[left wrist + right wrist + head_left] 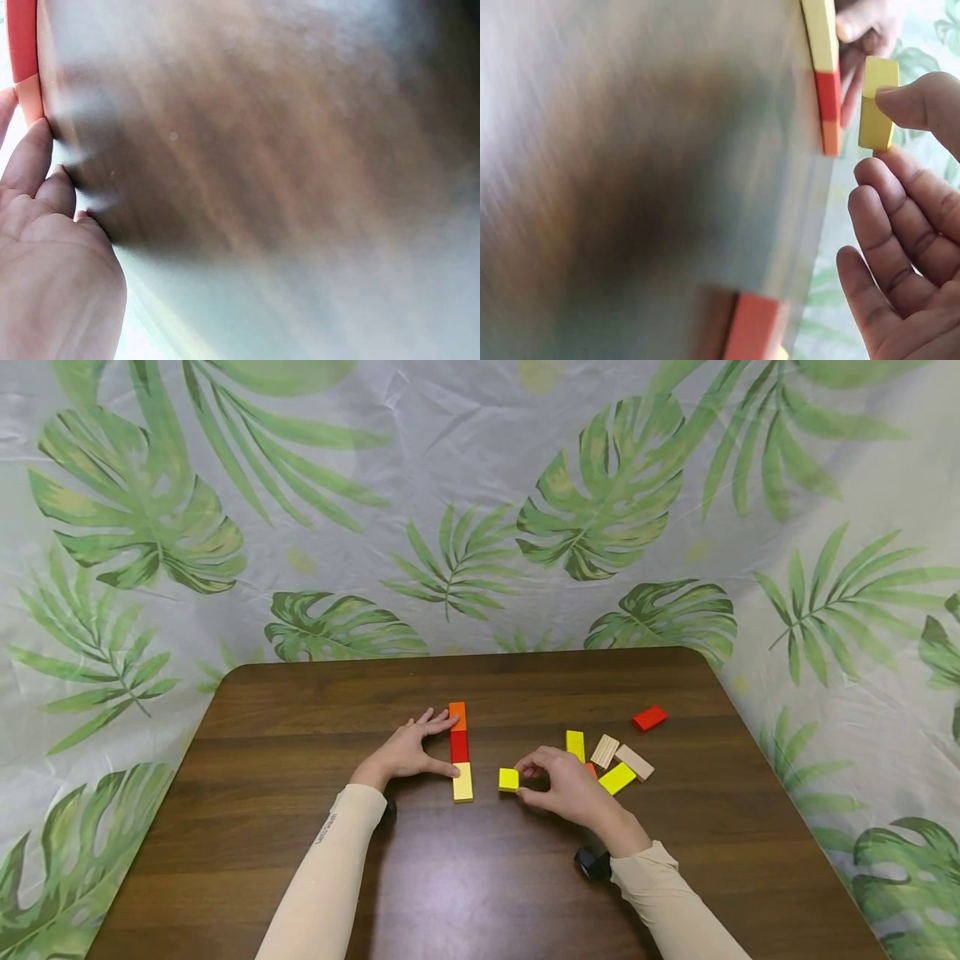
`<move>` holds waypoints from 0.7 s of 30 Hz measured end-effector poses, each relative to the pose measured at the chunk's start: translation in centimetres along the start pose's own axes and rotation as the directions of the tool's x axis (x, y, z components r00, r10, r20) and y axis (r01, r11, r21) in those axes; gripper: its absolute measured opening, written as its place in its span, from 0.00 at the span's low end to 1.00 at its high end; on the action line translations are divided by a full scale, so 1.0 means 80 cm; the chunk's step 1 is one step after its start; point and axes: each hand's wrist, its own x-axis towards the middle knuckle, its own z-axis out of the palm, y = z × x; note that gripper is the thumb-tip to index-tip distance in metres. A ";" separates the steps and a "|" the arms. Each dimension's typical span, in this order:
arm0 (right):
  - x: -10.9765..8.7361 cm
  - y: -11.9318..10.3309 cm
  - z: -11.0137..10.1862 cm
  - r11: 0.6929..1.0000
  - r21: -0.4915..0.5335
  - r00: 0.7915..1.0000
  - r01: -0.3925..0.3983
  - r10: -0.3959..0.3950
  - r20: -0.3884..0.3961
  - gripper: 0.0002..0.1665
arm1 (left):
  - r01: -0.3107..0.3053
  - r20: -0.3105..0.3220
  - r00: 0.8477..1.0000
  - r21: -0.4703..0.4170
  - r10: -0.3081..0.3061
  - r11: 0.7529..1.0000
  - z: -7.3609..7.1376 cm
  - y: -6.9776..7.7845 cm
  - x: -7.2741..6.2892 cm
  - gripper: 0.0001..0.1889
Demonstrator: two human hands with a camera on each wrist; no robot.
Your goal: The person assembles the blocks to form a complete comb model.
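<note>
A row of three blocks lies end to end in the head view: an orange block (459,707), a red block (459,747) and a pale yellow block (463,787). My left hand (403,752) is at the row's left side, fingers spread. Its thumb touches the pale yellow block while a fingertip rests against the orange one. Right of the row, my right hand (570,787) pinches a bright yellow block (878,120) between thumb and index finger. Its other fingers are loosely extended in the right wrist view. The held block appears raised, apart from the row.
Beyond my right hand lie a yellow block (575,742), two plain wooden blocks (604,751), another yellow block (617,778) and a partly hidden orange-red block (591,770). A red block (649,718) sits farther right on the brown table (315,710). Leaf-print cloth hangs behind.
</note>
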 end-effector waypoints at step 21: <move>-0.004 -0.028 0.042 0.998 0.021 0.994 0.059 -0.061 0.093 0.14 | 0.003 -0.004 1.000 0.005 -0.003 1.000 -0.001 0.001 0.000 0.53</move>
